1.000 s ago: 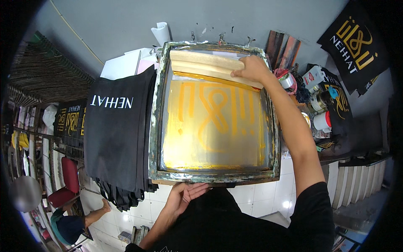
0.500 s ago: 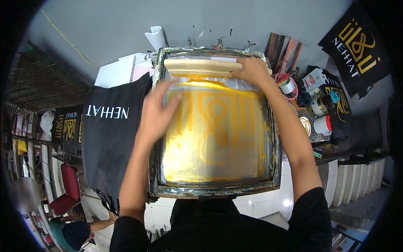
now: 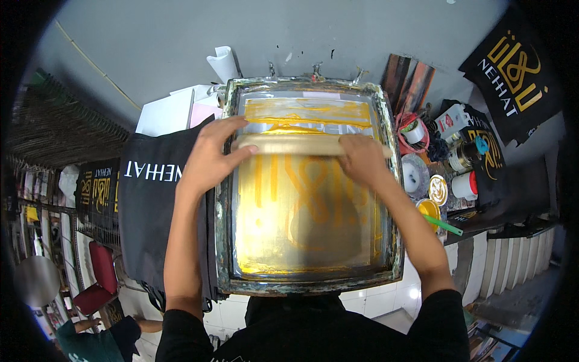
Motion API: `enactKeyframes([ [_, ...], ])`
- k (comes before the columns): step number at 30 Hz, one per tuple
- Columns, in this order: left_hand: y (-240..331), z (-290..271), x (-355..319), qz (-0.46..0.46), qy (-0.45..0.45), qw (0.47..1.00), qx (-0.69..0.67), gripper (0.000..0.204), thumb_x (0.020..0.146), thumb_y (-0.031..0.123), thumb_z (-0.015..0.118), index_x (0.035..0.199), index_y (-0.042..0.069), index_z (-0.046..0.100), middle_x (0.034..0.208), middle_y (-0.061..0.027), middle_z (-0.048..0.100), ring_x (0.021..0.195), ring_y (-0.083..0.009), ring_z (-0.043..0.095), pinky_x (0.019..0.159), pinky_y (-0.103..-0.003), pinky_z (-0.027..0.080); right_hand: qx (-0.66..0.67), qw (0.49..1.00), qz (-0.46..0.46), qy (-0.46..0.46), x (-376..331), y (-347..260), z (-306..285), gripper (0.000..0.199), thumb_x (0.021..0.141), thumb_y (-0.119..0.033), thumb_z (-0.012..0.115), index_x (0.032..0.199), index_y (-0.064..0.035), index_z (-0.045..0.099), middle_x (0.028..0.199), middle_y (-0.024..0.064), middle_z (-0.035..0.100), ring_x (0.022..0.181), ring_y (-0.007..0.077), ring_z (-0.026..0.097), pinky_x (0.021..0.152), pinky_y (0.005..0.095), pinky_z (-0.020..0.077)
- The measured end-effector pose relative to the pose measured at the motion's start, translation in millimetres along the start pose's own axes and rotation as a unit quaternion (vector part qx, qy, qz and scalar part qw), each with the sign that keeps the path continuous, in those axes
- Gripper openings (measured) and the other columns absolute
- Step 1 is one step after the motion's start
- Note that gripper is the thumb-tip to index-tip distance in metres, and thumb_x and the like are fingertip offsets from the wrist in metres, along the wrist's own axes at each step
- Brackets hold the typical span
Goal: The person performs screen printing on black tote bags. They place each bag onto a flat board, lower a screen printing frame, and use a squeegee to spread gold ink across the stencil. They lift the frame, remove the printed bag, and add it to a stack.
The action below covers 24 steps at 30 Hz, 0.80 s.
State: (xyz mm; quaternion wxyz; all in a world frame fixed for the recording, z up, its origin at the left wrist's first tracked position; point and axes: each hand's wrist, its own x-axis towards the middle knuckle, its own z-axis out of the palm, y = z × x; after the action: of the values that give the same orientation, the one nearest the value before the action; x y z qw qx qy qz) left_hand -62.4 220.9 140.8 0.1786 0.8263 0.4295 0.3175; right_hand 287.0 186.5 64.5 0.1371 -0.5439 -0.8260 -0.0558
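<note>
Right grip [image 3: 365, 161]: closed on the tan squeegee [image 3: 295, 145] near its right end.
Left grip [image 3: 210, 155]: wide open at the squeegee's left end, thumb over it, fingers spread past its far edge; blurred, so I can't tell how firm the contact is.
Squeegee: crosswise over the upper half of the mesh [image 3: 265, 241], inside the screen frame [image 3: 307, 286].
Ink [image 3: 289, 128]: yellow, streaked just beyond the squeegee.
Mesh: gold-yellow, curving design on the near side of the squeegee.
Left side: I see black bags [image 3: 160, 217] piled beside the frame.
Right side: yellow tub [image 3: 429, 209], green stick [image 3: 445, 225] across it.
</note>
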Motion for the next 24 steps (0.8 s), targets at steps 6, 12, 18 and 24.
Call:
enactKeyframes([
  [6,-25,10,46,0.077,-0.072,0.988,0.113,0.037,0.086,0.02,0.078,0.117,0.001,0.07,0.11,-0.019,0.074,0.102,-0.035,0.069,0.094,-0.043,0.051,0.009,0.998,0.043,-0.052,51,30,-49,0.044,0.087,-0.044,0.076,0.102,-0.0036,0.07,0.091,0.022,0.073,0.09,0.0406,0.071,0.078,0.0513,0.0554],
  [12,-56,30,99,0.009,-0.11,0.984,0.136,0.026,0.088,0.016,0.074,0.109,0.001,0.07,0.101,-0.0209,0.074,0.095,-0.0387,0.07,0.088,-0.047,0.053,-0.008,0.993,0.113,-0.044,88,47,-28,0.063,0.081,-0.062,0.075,0.104,-0.004,0.075,0.086,0.0201,0.075,0.087,0.0399,0.073,0.079,0.0523,0.0564],
  [18,-63,37,96,-0.012,-0.132,0.983,0.126,0.028,0.088,0.016,0.073,0.112,0.002,0.07,0.099,-0.0215,0.073,0.096,-0.0391,0.07,0.087,-0.047,0.052,-0.047,0.98,0.177,-0.081,79,32,-19,0.083,0.073,-0.083,0.067,0.097,-0.0046,0.078,0.085,0.0167,0.076,0.085,0.0354,0.075,0.078,0.0475,0.0578],
  [24,-55,20,72,-0.031,-0.155,0.984,0.085,0.027,0.089,0.017,0.073,0.11,0.001,0.069,0.1,-0.022,0.073,0.096,-0.0404,0.069,0.085,-0.046,0.052,-0.056,0.979,0.171,-0.098,63,7,-28,0.088,0.068,-0.089,0.065,0.088,-0.0041,0.078,0.085,0.0174,0.075,0.079,0.0349,0.075,0.07,0.0452,0.0578],
])
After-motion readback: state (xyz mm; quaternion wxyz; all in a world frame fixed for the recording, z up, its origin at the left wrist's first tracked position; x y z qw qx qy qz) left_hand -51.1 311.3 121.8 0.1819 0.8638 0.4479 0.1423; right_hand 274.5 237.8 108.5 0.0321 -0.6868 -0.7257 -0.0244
